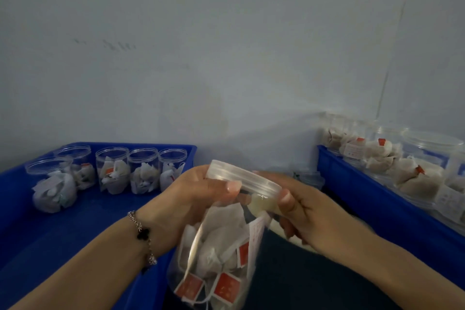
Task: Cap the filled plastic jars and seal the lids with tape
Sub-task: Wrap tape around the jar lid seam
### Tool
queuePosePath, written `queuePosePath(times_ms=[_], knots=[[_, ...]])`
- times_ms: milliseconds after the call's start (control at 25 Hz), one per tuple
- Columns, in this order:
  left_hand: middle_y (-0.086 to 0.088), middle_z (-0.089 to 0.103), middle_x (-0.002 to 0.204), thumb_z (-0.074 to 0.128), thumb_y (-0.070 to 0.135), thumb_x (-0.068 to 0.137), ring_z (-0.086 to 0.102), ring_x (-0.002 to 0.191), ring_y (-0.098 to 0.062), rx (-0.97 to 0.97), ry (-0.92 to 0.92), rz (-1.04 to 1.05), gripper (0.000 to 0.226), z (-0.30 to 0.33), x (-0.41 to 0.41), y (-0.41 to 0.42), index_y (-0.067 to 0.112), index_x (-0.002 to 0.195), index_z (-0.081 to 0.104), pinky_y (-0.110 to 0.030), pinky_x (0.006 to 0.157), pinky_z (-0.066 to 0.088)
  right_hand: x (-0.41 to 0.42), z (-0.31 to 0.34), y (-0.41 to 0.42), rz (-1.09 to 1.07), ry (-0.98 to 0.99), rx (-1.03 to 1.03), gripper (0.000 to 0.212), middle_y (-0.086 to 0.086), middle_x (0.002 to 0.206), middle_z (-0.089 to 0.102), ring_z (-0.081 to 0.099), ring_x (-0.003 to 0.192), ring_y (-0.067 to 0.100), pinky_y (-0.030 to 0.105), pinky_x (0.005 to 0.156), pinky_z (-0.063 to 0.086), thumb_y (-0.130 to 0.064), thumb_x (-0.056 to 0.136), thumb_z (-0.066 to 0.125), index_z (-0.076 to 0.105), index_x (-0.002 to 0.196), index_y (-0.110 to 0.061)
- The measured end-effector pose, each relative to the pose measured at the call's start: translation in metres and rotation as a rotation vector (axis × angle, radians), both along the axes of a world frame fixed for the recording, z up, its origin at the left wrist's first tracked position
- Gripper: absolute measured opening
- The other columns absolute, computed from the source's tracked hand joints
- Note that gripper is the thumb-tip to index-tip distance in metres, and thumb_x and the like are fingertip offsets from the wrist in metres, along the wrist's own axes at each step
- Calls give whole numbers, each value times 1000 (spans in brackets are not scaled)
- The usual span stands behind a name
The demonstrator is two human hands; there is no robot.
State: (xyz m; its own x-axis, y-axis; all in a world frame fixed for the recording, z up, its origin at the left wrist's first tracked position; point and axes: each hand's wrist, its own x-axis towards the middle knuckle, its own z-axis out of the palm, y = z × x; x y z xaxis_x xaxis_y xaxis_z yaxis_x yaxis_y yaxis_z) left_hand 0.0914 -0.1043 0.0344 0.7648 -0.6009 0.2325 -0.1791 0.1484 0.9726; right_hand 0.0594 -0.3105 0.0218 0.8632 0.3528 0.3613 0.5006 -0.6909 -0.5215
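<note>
A clear plastic jar (216,259) packed with white tea bags with red tags hangs tilted in front of me at bottom centre. A clear screw lid (241,177) sits on its mouth. My left hand (191,196) grips the jar's neck and the lid's left side, thumb on the lid's rim. My right hand (307,211) pinches a strip of translucent tape (261,204) against the jar just under the lid. Most of the tape is hard to make out.
A blue tray (30,241) on the left holds several uncapped filled jars (143,171) along its back. A second blue tray (372,199) on the right carries capped jars (415,171) lying in a row. A pale wall stands close behind.
</note>
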Motion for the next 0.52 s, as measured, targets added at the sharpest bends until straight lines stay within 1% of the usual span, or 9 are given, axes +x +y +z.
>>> queuePosePath(times_ms=[80, 120, 160, 240, 320, 400, 440, 480, 520], knots=[[-7, 73, 90, 90, 50, 38, 70, 87, -15, 27, -28, -49, 57, -6, 9, 4, 19, 84, 78, -23, 73, 56, 0, -6, 3, 111, 130, 110, 80, -22, 71, 60, 55, 58, -4, 10, 50, 40, -83, 70, 16, 32, 140, -48], [-3, 74, 78, 89, 52, 34, 71, 76, -8, 36, -11, -10, 51, -11, 10, 4, 22, 74, 78, -18, 65, 54, 0, -10, 3, 131, 190, 154, 78, -21, 70, 61, 53, 55, -3, 11, 50, 40, -83, 70, 19, 29, 140, -50], [2, 73, 68, 89, 47, 36, 69, 66, -3, 44, 15, 41, 39, -17, 12, 4, 25, 66, 78, -15, 59, 53, 0, -13, 4, 131, 262, 195, 71, -21, 68, 61, 51, 53, -3, 12, 51, 41, -81, 72, 19, 24, 138, -55], [9, 71, 63, 82, 30, 58, 68, 63, -2, 56, 71, 99, 6, -23, 19, -5, 30, 61, 77, -16, 59, 53, -5, -20, 8, 150, 418, 306, 51, -24, 62, 60, 49, 50, -3, 14, 52, 44, -73, 76, 20, 22, 127, -64], [12, 67, 54, 72, 29, 68, 65, 56, -2, 145, 75, 253, 8, -25, 26, -12, 27, 61, 72, -17, 61, 55, -8, -27, 14, 162, 498, 460, 42, -20, 57, 58, 49, 49, -1, 19, 55, 47, -71, 74, 29, 38, 115, -68], [11, 60, 49, 62, 34, 81, 57, 44, 1, 238, 27, 344, 4, -27, 28, -11, 31, 79, 62, -8, 47, 47, -6, -31, 17, 140, 524, 665, 45, -11, 57, 56, 48, 49, 3, 23, 55, 48, -69, 70, 41, 54, 111, -58], [9, 59, 52, 60, 40, 84, 56, 43, 1, 274, 11, 392, 14, -24, 27, -12, 30, 92, 58, -6, 44, 44, -6, -30, 18, 109, 520, 745, 49, -8, 56, 54, 46, 47, 5, 23, 53, 47, -68, 68, 44, 58, 112, -51], [6, 62, 58, 61, 50, 80, 60, 49, 0, 270, -2, 453, 31, -24, 27, -13, 28, 100, 57, -7, 48, 46, -4, -29, 18, 72, 504, 797, 53, -7, 55, 53, 45, 46, 5, 22, 51, 46, -68, 67, 47, 60, 113, -46], [4, 67, 67, 62, 64, 71, 65, 60, -2, 232, -50, 502, 43, -22, 21, -12, 31, 99, 56, -12, 56, 51, -4, -28, 19, 23, 473, 813, 57, -8, 55, 54, 44, 45, 5, 22, 50, 45, -68, 66, 47, 60, 115, -42]])
